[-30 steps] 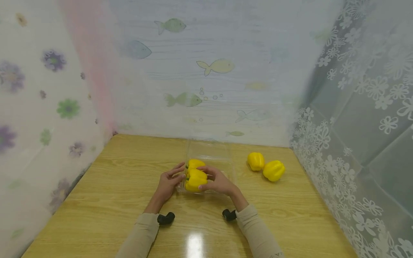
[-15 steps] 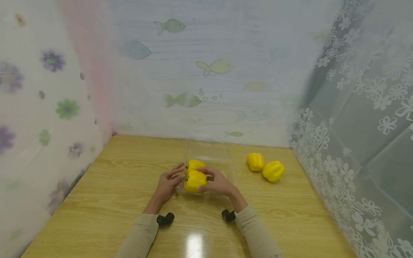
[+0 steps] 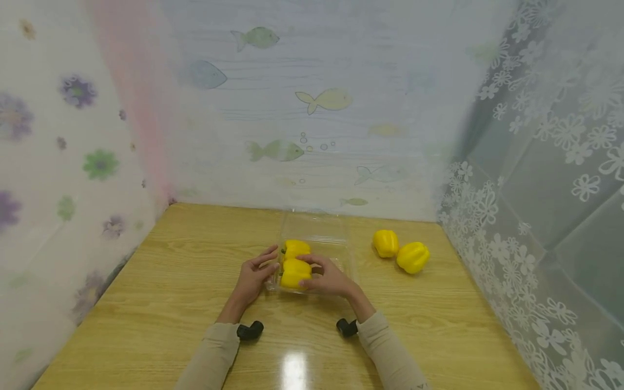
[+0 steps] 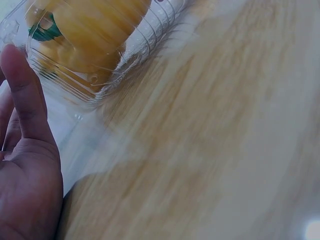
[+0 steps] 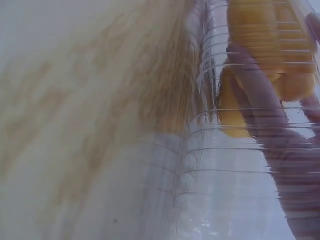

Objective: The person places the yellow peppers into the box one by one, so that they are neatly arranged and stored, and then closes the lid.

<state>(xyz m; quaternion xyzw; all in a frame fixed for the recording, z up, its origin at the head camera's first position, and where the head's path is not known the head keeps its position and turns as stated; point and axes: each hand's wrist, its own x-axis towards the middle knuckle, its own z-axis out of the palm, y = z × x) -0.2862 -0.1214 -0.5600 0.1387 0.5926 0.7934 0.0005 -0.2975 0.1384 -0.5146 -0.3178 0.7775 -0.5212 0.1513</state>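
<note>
In the head view, a clear plastic clamshell box (image 3: 347, 271) lies with its lid (image 3: 314, 225) folded back. Two yellow bell peppers sit at its left end, a far one (image 3: 296, 248) and a near one (image 3: 295, 274). My right hand (image 3: 331, 277) holds the near bell pepper between thumb and fingers, reaching inside the box. My left hand (image 3: 252, 279) stays at the box's left wall with its fingers extended. In the left wrist view the thumb (image 4: 22, 85) stands straight beside the ribbed wall. The right wrist view shows my right fingers (image 5: 255, 82) through clear plastic, against the yellow pepper.
Two more yellow bell peppers, one farther back (image 3: 385, 244) and one nearer (image 3: 413, 258), lie to the right of the box on the wooden table (image 3: 195, 249). Patterned curtains surround the table at the left, back and right. Black wrist cameras sit at both cuffs.
The near bell pepper has turned slightly and shifted a little toward me under my right hand. My left hand and the two peppers at the right keep their places.
</note>
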